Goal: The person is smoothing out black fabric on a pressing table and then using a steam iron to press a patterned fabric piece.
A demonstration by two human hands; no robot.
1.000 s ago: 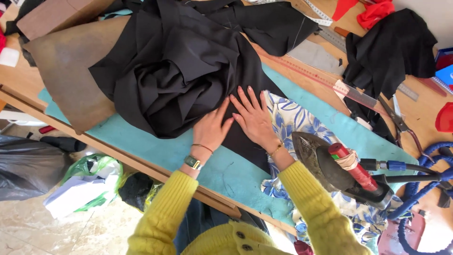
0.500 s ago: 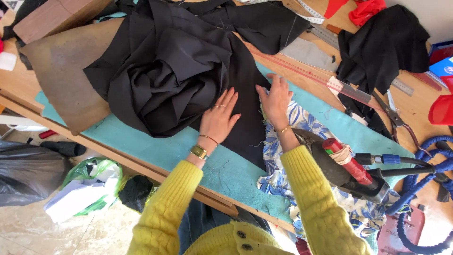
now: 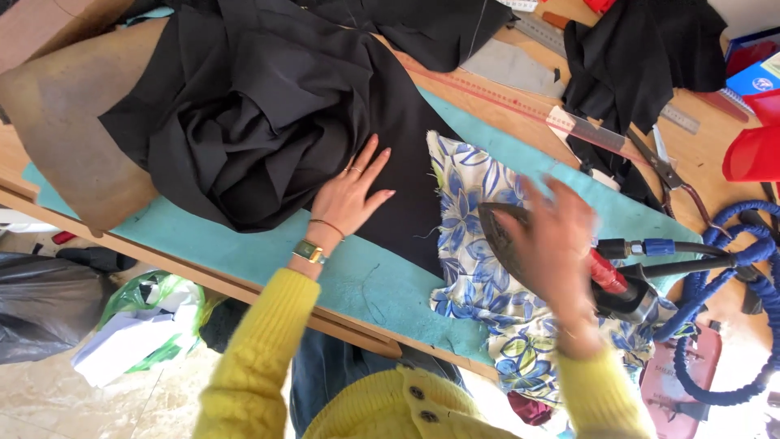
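Left hand (image 3: 351, 193) flat, fingers spread on black cloth (image 3: 244, 114).

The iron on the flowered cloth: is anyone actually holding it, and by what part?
Cannot be told: the blurred right hand is over the iron at its red handle. The left hand lies flat on black fabric.

Right hand (image 3: 556, 248) motion-blurred, fingers indistinct, hiding the middle of the iron (image 3: 569, 264) beneath it so any grip can't be told; black fabric (image 3: 268, 114) beyond the left hand (image 3: 349, 195) cut by the top edge.
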